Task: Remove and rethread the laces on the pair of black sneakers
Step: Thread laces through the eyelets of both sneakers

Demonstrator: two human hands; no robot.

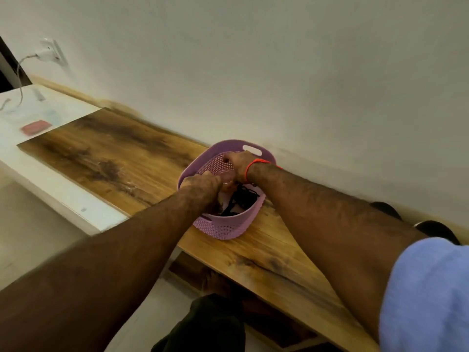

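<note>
Here, both hands reach into the pink basket (229,228) at twelve o'clock; the left hand (200,189) and right hand (238,161) curl around a clear cup (226,177), black laces (243,199) beneath.

blk laces (243,199) | tangled heap | inside pink basket (225,228)

both hands' (203,186) grip inside basket (228,228) blurred.

Head-worn view looks steeply down, tilted, at nearby bench (114,158).
</note>
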